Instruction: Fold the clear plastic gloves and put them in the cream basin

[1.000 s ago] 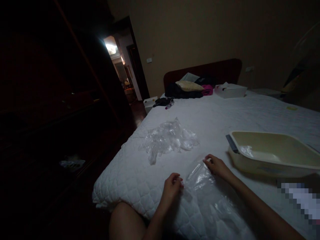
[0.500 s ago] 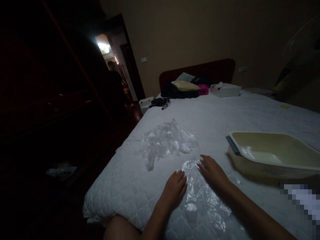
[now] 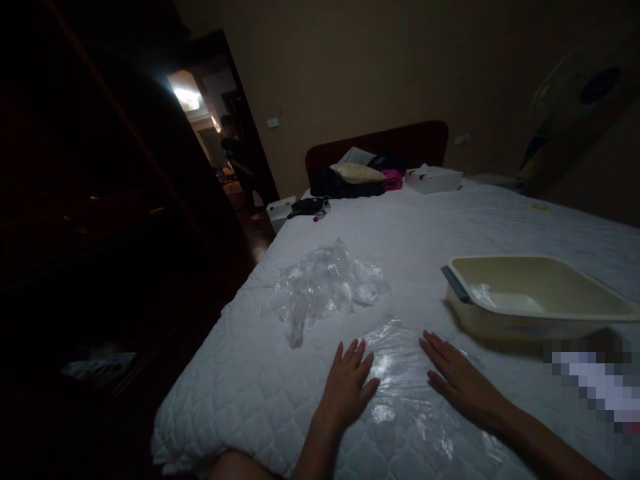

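A clear plastic bag [image 3: 400, 380] lies flat on the white quilted bed [image 3: 450, 227] right in front of me. My left hand [image 3: 349, 384] rests palm down on the bag's left edge, fingers stretched out. My right hand [image 3: 457, 379] lies flat on its right side, fingers spread. Neither hand holds anything. Further up the bed sits a crumpled heap of clear plastic bags [image 3: 325, 283], apart from both hands.
A beige plastic basin [image 3: 530, 297] with a bit of plastic inside stands at the right. Clothes, a pillow and a white box [image 3: 433, 179] lie near the dark headboard. A person [image 3: 240, 160] stands in the lit doorway at the back left. The bed's left edge drops to dark floor.
Both hands went from pinching the bag's edges to pressing it flat, then slid apart sideways across it. A person has appeared in the doorway. My view shifted slightly right.
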Demonstrator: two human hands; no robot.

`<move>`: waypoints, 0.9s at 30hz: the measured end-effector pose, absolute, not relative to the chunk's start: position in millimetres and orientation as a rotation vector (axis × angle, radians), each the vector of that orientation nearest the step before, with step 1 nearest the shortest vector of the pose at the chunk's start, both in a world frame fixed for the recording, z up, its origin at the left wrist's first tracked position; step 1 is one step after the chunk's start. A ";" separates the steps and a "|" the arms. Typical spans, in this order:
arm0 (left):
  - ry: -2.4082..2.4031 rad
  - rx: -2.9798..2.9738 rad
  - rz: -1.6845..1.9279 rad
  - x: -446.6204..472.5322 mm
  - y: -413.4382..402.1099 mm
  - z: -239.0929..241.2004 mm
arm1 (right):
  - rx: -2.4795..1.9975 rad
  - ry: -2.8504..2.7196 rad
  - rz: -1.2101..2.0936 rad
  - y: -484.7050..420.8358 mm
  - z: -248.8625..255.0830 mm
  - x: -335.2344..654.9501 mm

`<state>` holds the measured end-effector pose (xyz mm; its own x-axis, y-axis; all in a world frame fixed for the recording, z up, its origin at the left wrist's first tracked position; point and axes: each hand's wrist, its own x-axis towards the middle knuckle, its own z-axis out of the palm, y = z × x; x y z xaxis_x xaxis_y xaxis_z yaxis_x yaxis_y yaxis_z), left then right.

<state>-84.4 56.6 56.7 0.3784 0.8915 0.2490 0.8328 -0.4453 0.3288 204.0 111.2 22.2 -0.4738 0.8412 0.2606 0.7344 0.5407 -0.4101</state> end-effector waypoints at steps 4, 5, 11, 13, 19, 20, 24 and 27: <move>1.532 2.488 0.620 -86.8 57.5 53.3 | -1.351 -2.008 0.544 118.0 24.1 209.6; 1.522 2.499 0.632 -87.5 57.6 52.1 | -1.378 -1.903 0.571 119.5 24.8 212.1; 1.504 2.487 0.649 -90.7 57.5 49.2 | -1.440 -1.767 0.356 110.7 48.0 215.6; 1.508 2.470 0.658 -90.7 57.8 52.1 | -1.363 -1.829 0.277 99.1 63.5 205.5; 1.533 2.445 0.842 -92.0 56.0 56.6 | -0.954 -2.253 0.315 55.8 86.3 148.0; 1.511 2.436 0.902 -93.4 53.7 54.7 | -0.889 -2.312 0.302 49.6 83.7 138.1; 1.343 2.361 1.074 -100.6 38.2 43.2 | -0.764 -2.372 0.033 32.7 65.7 107.8; 1.256 2.320 1.095 -103.1 28.8 37.2 | -0.683 -2.424 -0.186 28.5 56.6 96.9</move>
